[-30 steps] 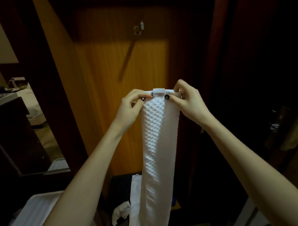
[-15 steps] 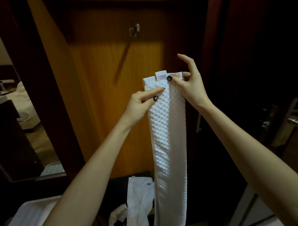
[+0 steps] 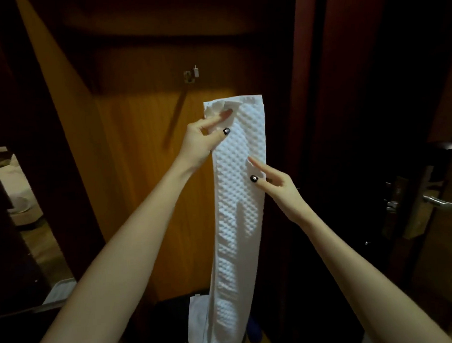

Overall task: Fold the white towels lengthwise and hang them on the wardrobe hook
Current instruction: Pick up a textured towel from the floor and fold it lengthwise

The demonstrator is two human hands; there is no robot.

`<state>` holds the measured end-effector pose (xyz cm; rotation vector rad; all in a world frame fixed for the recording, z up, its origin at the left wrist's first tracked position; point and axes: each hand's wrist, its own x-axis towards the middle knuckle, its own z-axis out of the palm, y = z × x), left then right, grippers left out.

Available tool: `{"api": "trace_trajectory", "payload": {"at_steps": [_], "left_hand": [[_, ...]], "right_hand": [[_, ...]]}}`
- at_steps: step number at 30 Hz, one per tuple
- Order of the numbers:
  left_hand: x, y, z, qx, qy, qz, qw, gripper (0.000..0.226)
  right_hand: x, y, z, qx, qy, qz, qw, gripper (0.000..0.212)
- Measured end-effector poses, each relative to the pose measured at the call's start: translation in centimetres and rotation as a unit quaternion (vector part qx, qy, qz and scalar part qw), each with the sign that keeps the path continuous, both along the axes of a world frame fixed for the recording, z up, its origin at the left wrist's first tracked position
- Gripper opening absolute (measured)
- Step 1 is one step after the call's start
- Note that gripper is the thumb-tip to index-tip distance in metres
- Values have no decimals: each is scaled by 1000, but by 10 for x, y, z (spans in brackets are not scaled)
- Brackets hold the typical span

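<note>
A long white waffle-textured towel [image 3: 237, 222], folded into a narrow strip, hangs upright in front of the wooden wardrobe panel. My left hand [image 3: 205, 136] pinches its top left corner between thumb and fingers. Lower down, my right hand [image 3: 269, 182] pinches the towel's right edge with thumb and forefinger. The metal wardrobe hook [image 3: 191, 74] is fixed to the panel above and left of the towel's top edge, with nothing on it.
More white cloth [image 3: 197, 320] lies low inside the wardrobe beside a blue object [image 3: 254, 331]. A dark door with a metal lever handle [image 3: 441, 200] stands at the right. A white tray-like surface [image 3: 56, 295] sits at lower left.
My right hand left the towel's top corner and slid down to the right edge. My left hand moved up to the top left corner. The towel's top rose toward the hook.
</note>
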<state>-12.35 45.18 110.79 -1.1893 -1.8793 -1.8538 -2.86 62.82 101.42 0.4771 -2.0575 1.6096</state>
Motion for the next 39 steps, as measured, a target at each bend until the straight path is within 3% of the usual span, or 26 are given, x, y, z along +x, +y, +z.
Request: {"api": "trace_trajectory", "payload": {"at_steps": [6,16,23,28,32,39], "left_hand": [[-23,-13,32,37,-33,-58,997,41],[-48,-25,64,91,-79,11,993,42],[-51,-39,55,101,-84,25,991,40],[-56,-47,43,126,-109,53,985,41],[-63,-44,42,147,-135,91,976,43],[-85,-45,69,226,-154,90,958,39]], "right_hand": [[-11,-7,-10,30,-35,43,998,54],[-28,-14,-30,66,-61,70,993,67],[-35,-4,-28,103,-38,50,993,54],[-32,18,-26,40,-35,29,998,44],[-30,31,-9,77,-26,19,997,34],[-52,75,36,89,-136,148,975,53]]}}
